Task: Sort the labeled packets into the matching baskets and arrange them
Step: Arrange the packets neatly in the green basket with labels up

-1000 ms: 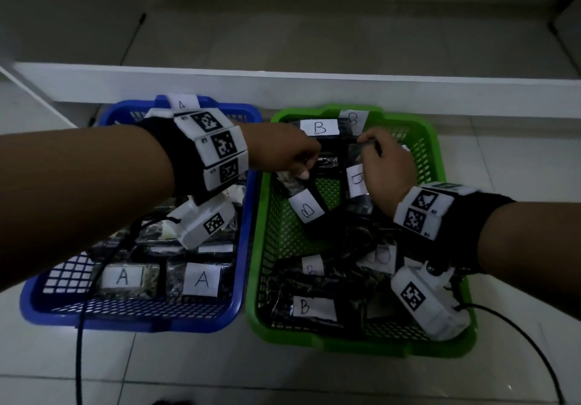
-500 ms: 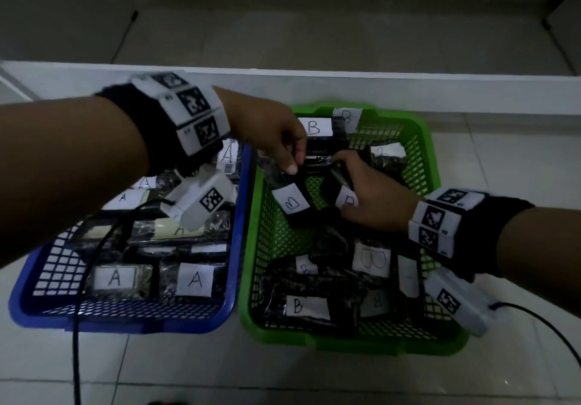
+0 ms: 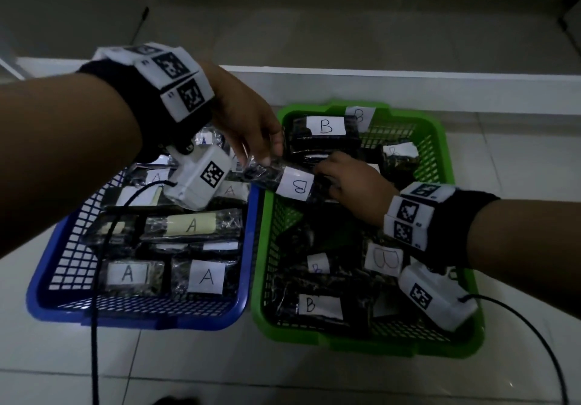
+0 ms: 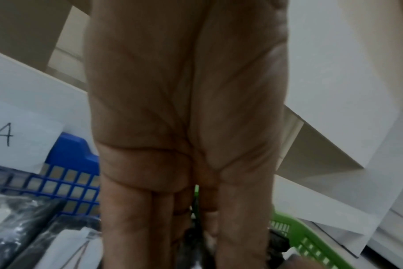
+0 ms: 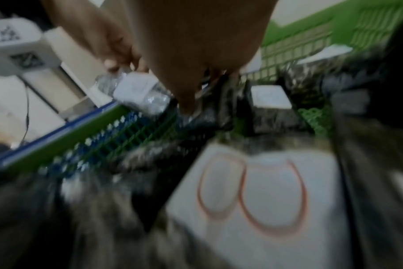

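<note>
The left hand (image 3: 248, 121) pinches one end of a B-labeled packet (image 3: 283, 181) above the green basket (image 3: 440, 140), at its wall beside the blue basket (image 3: 47, 297). The packet's long axis runs toward the right hand (image 3: 352, 184), which grips its other end (fingers mostly hidden). Both hands are equally near; the green basket lies directly beneath.

Head view downward — wrist views close, sharing green basket (image 3: 440, 140).

The blue plastic basket (image 3: 63, 266) of A-labelled packets (image 3: 206, 275) sits on the floor, left of and touching the green plastic basket (image 3: 440, 140) of B-labelled packets (image 3: 319, 305).
</note>
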A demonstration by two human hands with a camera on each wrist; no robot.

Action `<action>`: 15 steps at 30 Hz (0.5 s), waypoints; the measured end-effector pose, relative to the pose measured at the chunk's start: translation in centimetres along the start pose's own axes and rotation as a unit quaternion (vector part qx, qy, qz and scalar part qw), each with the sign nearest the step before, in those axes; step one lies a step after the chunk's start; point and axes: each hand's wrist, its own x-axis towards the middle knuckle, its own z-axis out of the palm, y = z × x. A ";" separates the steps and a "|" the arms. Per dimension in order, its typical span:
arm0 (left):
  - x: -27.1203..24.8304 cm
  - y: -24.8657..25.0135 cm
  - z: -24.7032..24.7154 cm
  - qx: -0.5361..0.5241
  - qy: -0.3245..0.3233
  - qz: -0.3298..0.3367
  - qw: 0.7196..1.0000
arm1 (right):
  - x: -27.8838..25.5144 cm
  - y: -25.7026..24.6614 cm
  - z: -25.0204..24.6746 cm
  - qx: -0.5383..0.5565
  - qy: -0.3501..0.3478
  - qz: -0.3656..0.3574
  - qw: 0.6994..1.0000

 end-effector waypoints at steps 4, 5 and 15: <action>0.2 -0.6 0.1 -0.003 0.009 -0.011 1.000 | -0.8 -0.5 1.3 -0.117 0.062 -0.029 0.991; 0.3 -0.6 0.1 -0.004 0.011 -0.013 1.000 | -1.0 -0.5 1.6 -0.101 0.065 -0.043 0.992; 0.8 0.2 0.0 0.014 0.005 -0.044 0.999 | -2.2 0.8 0.1 -0.037 -0.038 -0.038 0.998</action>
